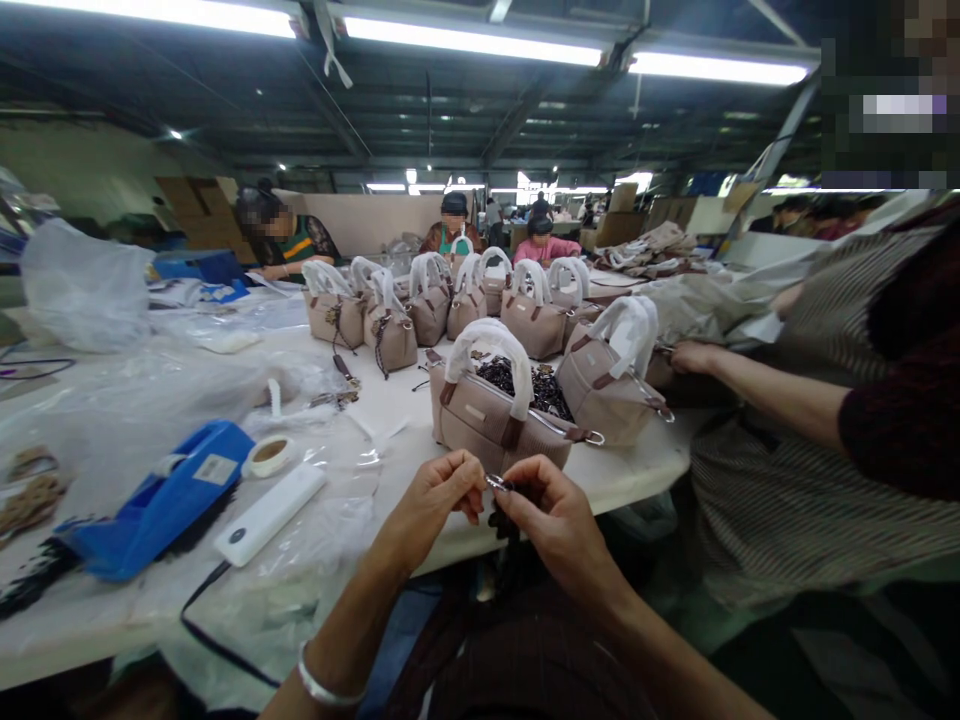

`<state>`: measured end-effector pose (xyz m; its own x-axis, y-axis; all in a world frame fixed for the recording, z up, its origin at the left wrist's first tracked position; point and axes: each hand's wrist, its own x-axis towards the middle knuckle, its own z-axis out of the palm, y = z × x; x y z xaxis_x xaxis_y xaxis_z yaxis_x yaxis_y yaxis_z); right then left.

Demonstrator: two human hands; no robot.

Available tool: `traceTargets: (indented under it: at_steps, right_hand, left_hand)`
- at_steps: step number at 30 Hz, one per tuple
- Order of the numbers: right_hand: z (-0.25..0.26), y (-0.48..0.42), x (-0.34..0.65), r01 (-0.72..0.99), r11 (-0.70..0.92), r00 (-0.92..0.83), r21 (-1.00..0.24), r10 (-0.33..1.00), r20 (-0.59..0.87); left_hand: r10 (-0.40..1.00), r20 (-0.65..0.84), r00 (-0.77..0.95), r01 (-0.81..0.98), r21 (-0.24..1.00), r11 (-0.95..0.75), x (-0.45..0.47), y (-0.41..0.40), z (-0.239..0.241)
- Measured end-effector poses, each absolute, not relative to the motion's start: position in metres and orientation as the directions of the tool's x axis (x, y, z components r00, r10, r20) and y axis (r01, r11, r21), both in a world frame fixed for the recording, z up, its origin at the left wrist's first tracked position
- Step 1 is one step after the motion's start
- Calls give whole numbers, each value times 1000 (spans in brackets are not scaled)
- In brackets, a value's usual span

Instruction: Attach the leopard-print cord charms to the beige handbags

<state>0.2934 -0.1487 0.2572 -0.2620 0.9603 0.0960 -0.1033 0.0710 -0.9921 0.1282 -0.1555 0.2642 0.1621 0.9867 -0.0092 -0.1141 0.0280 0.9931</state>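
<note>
Just beyond fingers (463,468), handbag (487,421), tape dispenser (166,508) leftward

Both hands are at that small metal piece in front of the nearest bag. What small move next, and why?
I'd probably turn the metal piece slightly with the right hand, the left hand steadying its other end. Both hands meet at it, dark material hangs beneath, and it's too small here to tell whether it is open or closed.

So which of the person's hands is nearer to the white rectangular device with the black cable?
Left. The left hand is right of the white device, apart from it; the right hand is farther right, beyond the left one.
</note>
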Motion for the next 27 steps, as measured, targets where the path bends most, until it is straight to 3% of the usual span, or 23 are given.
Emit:
traceTargets:
  at_steps: [4,7,27]
  right_hand:
    - [261,-144,298,-353,-307,-408,-884,900,-149]
    - [262,-142,299,-425,-442,-477,-790,851,-219]
    - [258,-141,304,-467,-452,-468,-760,855,-221]
  left_hand:
    - [988,109,105,32,993,-113,129,-157,265]
    - [973,134,186,81,985,-151,131,-158,265]
    - [979,-38,202,-141,988,67,142,-155,257]
